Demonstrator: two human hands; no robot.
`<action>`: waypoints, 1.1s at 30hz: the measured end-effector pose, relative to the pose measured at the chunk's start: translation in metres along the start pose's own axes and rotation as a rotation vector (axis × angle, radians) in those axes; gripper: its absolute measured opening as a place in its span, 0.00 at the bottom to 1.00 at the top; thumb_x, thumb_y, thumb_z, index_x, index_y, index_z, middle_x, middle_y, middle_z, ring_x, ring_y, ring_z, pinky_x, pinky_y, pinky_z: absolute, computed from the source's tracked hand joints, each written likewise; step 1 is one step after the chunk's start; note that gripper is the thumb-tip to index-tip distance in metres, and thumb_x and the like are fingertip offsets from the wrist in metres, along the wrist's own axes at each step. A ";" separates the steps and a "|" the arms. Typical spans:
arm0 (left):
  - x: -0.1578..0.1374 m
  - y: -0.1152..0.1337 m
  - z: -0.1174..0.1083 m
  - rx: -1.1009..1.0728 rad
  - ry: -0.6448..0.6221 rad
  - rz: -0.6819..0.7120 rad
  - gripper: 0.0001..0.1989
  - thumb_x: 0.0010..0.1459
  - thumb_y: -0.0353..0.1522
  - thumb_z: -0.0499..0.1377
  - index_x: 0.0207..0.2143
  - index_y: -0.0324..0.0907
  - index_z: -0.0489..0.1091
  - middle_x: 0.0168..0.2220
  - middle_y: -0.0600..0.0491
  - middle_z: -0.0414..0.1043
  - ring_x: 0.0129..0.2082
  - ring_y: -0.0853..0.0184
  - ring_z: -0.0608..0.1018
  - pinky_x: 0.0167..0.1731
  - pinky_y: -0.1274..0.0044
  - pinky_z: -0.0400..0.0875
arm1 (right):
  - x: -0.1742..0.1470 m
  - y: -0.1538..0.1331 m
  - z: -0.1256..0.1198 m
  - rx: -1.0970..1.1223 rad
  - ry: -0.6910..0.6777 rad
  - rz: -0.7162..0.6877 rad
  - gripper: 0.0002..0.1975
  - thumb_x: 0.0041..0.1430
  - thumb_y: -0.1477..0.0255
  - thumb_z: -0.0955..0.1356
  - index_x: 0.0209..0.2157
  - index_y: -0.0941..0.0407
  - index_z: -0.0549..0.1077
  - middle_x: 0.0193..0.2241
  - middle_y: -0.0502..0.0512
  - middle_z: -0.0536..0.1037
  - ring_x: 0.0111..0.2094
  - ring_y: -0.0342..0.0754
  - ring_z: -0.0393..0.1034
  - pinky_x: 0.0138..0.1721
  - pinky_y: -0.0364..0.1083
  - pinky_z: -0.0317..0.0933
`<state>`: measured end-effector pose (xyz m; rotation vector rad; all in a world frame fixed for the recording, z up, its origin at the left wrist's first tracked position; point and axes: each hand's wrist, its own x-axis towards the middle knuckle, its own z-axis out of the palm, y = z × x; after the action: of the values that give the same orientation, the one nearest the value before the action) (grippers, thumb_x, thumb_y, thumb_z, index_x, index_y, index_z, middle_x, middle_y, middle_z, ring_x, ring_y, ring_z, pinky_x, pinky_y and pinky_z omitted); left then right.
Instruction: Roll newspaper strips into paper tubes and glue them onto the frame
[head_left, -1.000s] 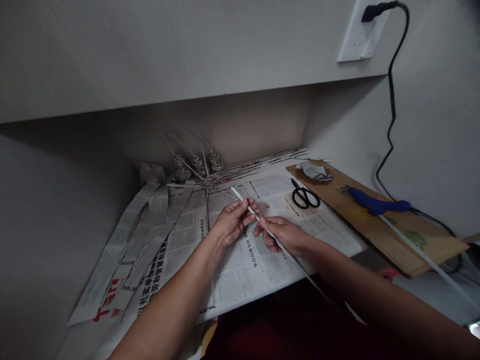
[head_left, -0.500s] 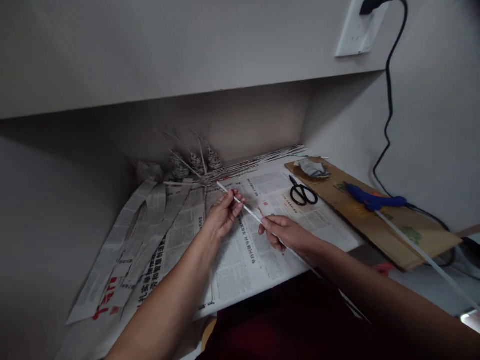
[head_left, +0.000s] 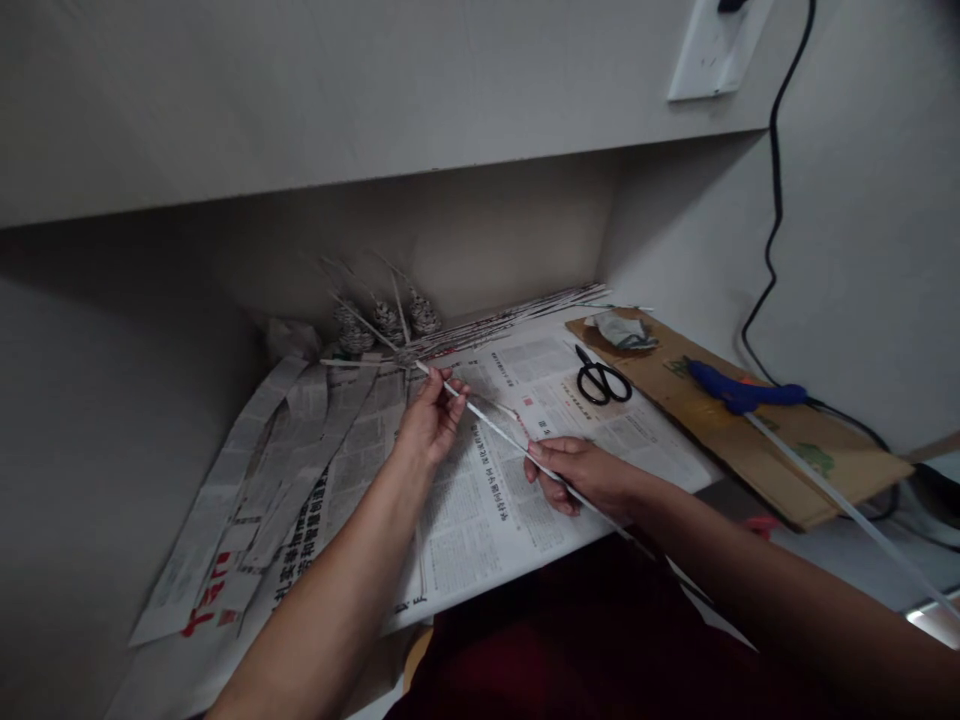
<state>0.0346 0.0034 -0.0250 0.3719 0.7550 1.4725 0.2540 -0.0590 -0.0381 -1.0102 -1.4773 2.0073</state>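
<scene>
A thin rolled newspaper stick (head_left: pixel 496 432) slants from upper left to lower right over the sheet of newspaper (head_left: pixel 480 535). My left hand (head_left: pixel 435 415) pinches it near its far end, thumb and fingers closed. Farther down its length my right hand (head_left: pixel 574 472) is closed on the same stick, which trails under the right forearm. Just beyond the left fingertips lies a cluster of crossed paper sticks (head_left: pixel 405 356); the held stick's tip appears to overlap it, but I cannot tell whether they touch.
Black-handled scissors (head_left: pixel 600 382) lie right of the hands. A blue glue gun (head_left: pixel 742 390) and crumpled material (head_left: pixel 621 332) rest on cardboard (head_left: pixel 697 405). Paper strips (head_left: pixel 247 500) spread at left. Behind are woven cones (head_left: pixel 386 318) and a bundle of paper sticks (head_left: pixel 525 315) below an overhanging panel (head_left: pixel 450 90).
My left hand has shifted left with the stick's far end, toward the crossed sticks. The gap between my hands is slightly wider. The view has tilted a little.
</scene>
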 end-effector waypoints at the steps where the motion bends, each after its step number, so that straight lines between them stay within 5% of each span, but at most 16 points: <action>1: 0.001 0.002 -0.001 -0.023 0.020 0.014 0.09 0.58 0.35 0.57 0.32 0.37 0.69 0.21 0.54 0.70 0.22 0.73 0.77 0.20 0.87 0.73 | -0.003 -0.001 -0.001 -0.055 -0.017 0.001 0.18 0.62 0.57 0.60 0.30 0.57 0.67 0.14 0.46 0.62 0.15 0.39 0.57 0.18 0.41 0.53; 5: 0.002 0.006 -0.003 -0.018 0.005 0.042 0.10 0.58 0.36 0.56 0.34 0.37 0.71 0.25 0.53 0.73 0.25 0.72 0.78 0.20 0.87 0.73 | -0.010 -0.006 -0.009 -0.144 -0.028 0.012 0.16 0.61 0.59 0.61 0.31 0.57 0.69 0.16 0.48 0.67 0.16 0.40 0.60 0.20 0.42 0.57; 9: -0.010 -0.009 -0.001 0.307 -0.298 -0.121 0.12 0.51 0.29 0.63 0.39 0.36 0.73 0.35 0.47 0.76 0.30 0.69 0.79 0.24 0.84 0.74 | -0.007 -0.008 -0.013 -0.127 0.079 -0.038 0.17 0.61 0.58 0.62 0.30 0.57 0.69 0.15 0.47 0.67 0.16 0.39 0.60 0.19 0.41 0.54; 12: -0.018 -0.021 0.000 0.504 -0.402 -0.208 0.12 0.47 0.27 0.66 0.37 0.34 0.75 0.34 0.45 0.76 0.30 0.67 0.79 0.26 0.82 0.75 | -0.003 -0.010 -0.011 -0.168 0.097 -0.050 0.17 0.60 0.58 0.62 0.30 0.57 0.69 0.15 0.48 0.67 0.16 0.39 0.61 0.19 0.40 0.55; 21: -0.009 -0.014 -0.002 0.445 -0.266 -0.133 0.07 0.45 0.27 0.66 0.29 0.32 0.74 0.26 0.46 0.75 0.24 0.70 0.77 0.23 0.84 0.72 | -0.018 -0.016 -0.020 -0.349 0.107 -0.003 0.17 0.61 0.58 0.61 0.32 0.58 0.70 0.19 0.50 0.69 0.19 0.41 0.63 0.21 0.41 0.57; 27: -0.006 -0.015 -0.004 0.453 -0.241 -0.063 0.09 0.46 0.29 0.66 0.32 0.34 0.74 0.28 0.48 0.75 0.24 0.72 0.76 0.21 0.85 0.71 | -0.051 -0.029 -0.038 -0.728 -0.012 0.013 0.17 0.58 0.58 0.64 0.29 0.58 0.75 0.23 0.51 0.69 0.24 0.40 0.61 0.25 0.40 0.55; 30: -0.004 -0.016 -0.005 0.465 -0.249 -0.058 0.15 0.47 0.34 0.66 0.37 0.37 0.73 0.33 0.47 0.75 0.27 0.71 0.77 0.21 0.83 0.71 | -0.057 -0.033 -0.054 -0.654 -0.011 0.113 0.20 0.57 0.55 0.64 0.30 0.58 0.74 0.16 0.46 0.61 0.18 0.38 0.54 0.19 0.39 0.48; 33: -0.002 -0.018 -0.008 0.496 -0.208 -0.027 0.14 0.46 0.38 0.66 0.31 0.37 0.71 0.30 0.49 0.74 0.25 0.71 0.76 0.19 0.84 0.69 | -0.047 -0.038 -0.076 -0.423 0.148 0.096 0.20 0.57 0.54 0.64 0.33 0.59 0.72 0.13 0.44 0.60 0.14 0.37 0.52 0.16 0.39 0.46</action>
<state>0.0436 -0.0019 -0.0422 0.8737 0.9471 1.1867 0.3398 -0.0341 -0.0004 -1.3889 -1.8422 1.6693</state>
